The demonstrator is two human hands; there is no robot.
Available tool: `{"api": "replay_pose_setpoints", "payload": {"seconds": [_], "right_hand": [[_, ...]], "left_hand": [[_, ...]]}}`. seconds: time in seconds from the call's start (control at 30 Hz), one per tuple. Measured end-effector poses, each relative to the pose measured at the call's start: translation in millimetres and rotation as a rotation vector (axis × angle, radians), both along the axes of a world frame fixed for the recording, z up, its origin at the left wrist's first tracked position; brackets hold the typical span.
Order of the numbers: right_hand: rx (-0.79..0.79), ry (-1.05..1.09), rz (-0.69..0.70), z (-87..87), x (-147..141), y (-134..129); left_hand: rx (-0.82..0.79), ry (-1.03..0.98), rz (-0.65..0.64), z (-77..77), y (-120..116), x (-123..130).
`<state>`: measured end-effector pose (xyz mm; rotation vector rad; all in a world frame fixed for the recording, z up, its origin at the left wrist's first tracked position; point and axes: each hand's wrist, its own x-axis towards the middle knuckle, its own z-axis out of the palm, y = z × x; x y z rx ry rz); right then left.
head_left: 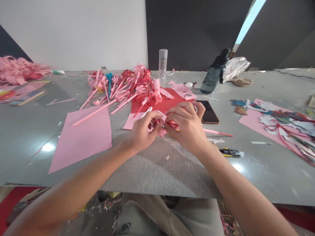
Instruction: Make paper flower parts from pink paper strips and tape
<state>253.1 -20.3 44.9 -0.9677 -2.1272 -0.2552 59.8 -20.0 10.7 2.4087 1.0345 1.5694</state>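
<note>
My trousered lap is tucked under the edge of the desk, which seems to let both forearms reach in low. Over the desk, my left hand and right hand meet, fingertips pinched narrow on a thin red strip, probably because something so slight needs a grip from both sides. Beyond my right hand lie a phone and a cutter, the latter perhaps for easy reach; looped paper flowers are heaped behind, presumably leaving working room.
</note>
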Motion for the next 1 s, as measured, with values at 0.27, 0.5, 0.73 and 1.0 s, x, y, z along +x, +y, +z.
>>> {"api": "replay_pose_setpoints", "payload": {"seconds": [0.27, 0.5, 0.73, 1.0], "right_hand": [[0.007, 0.012, 0.003, 1.4, 1.1, -3.1], [0.033, 0.025, 0.005, -0.2, 1.8, -1.6], [0.013, 0.036, -0.004, 0.8, -0.1, -1.0], [0.007, 0.039, 0.010, -1.2, 1.6, 0.9]], "left_hand": [[0.085, -0.012, -0.014, 3.0, 0.2, 0.9], [0.094, -0.008, -0.026, 2.3, 1.9, -0.5], [0.074, -0.038, -0.020, 4.5, 0.3, 2.2], [0.020, -0.066, -0.019, 1.6, 1.8, -0.2]]}}
